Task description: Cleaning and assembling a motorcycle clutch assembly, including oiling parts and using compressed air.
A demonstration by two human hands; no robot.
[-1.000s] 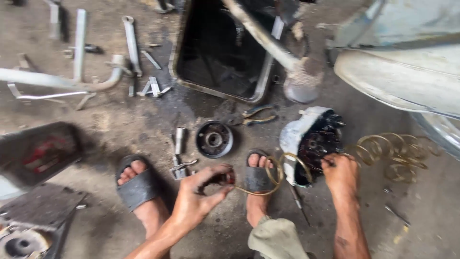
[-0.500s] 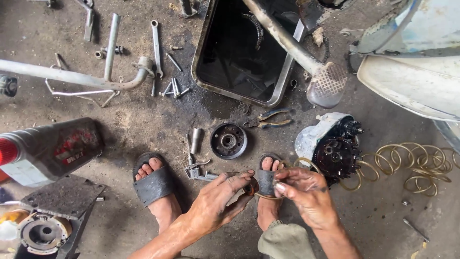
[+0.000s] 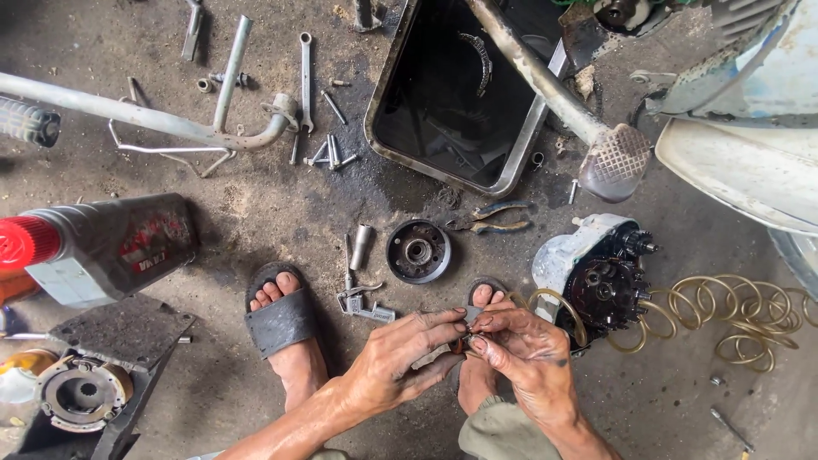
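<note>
Small part (image 3: 466, 330), now in both hands

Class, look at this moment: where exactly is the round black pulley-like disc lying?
In the head view the round black disc lies on the concrete floor near the middle, just below the black oil tray, left of the pliers and above both hands.

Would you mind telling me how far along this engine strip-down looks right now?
Done: the round drum part, bolts and a wrench lie spread on the floor, with the oil pan full. In hand: the left hand and right hand pinch a small part. Left: the engine block sits open.
</note>
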